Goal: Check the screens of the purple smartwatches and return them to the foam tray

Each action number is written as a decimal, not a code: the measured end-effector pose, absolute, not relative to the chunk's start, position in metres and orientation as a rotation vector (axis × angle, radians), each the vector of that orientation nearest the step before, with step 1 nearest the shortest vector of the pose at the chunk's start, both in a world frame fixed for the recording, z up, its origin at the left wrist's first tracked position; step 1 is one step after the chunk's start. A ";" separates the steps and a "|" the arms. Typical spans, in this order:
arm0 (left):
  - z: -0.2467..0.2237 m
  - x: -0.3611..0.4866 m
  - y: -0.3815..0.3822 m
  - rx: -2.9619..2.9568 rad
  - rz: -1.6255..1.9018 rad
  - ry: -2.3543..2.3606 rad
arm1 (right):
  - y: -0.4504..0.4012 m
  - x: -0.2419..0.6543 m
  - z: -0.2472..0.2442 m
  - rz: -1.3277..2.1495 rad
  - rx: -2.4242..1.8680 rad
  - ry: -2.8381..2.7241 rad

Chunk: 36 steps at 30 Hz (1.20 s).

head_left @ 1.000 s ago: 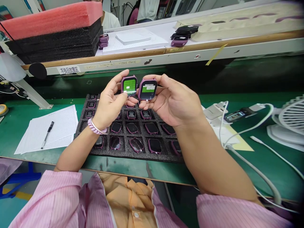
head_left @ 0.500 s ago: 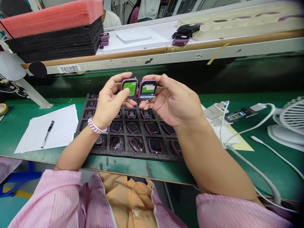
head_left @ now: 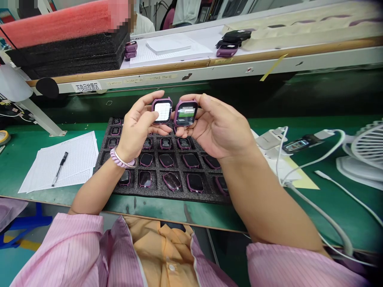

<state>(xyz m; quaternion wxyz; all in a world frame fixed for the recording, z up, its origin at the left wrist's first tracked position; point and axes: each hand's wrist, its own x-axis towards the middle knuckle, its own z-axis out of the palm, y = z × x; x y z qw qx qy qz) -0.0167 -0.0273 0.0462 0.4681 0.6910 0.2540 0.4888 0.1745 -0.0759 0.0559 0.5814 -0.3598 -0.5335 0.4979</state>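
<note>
My left hand [head_left: 137,121] grips a strapless purple smartwatch [head_left: 163,109] by its edges, thumb at the screen's left side. That screen shows a white picture with grid lines. In my right hand [head_left: 220,125] a second purple smartwatch [head_left: 186,114] is held by its rim, its screen dark with a green band and pale blocks. The two watches are side by side, close together, above a dark foam tray [head_left: 155,162]. Several purple watch bodies, such as a dark-screened watch [head_left: 195,183], lie in the tray's compartments; some show lit text. My hands hide part of the back rows.
Left lie paper sheets [head_left: 76,159] with a pen [head_left: 60,169]. At right are a white charger [head_left: 273,139], cables, a small black device [head_left: 302,144] and a white fan [head_left: 369,145]. A shelf [head_left: 197,69] across the back carries foam blocks [head_left: 74,52], paper and more watches.
The left watch's screen has turned from green to white, and my left thumb has shifted slightly left. On the right watch, the display has become darker. Both hands keep their hold.
</note>
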 end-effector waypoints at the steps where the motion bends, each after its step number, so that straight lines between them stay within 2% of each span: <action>1: 0.046 -0.017 -0.027 1.687 1.198 0.625 | -0.076 0.174 0.056 1.158 -0.842 -1.242; 8: 0.042 -0.017 -0.025 1.705 1.276 0.657 | -0.077 0.172 0.054 1.101 -0.915 -1.224; 26: 0.040 -0.020 -0.019 1.761 1.258 0.652 | -0.071 0.178 0.051 1.249 -0.843 -1.194; 32: 0.039 -0.022 -0.015 1.795 1.302 0.613 | -0.061 0.218 0.028 1.160 -1.008 -1.193; 36: 0.036 -0.020 -0.014 1.794 1.280 0.585 | -0.053 0.252 0.003 1.139 -1.266 -1.182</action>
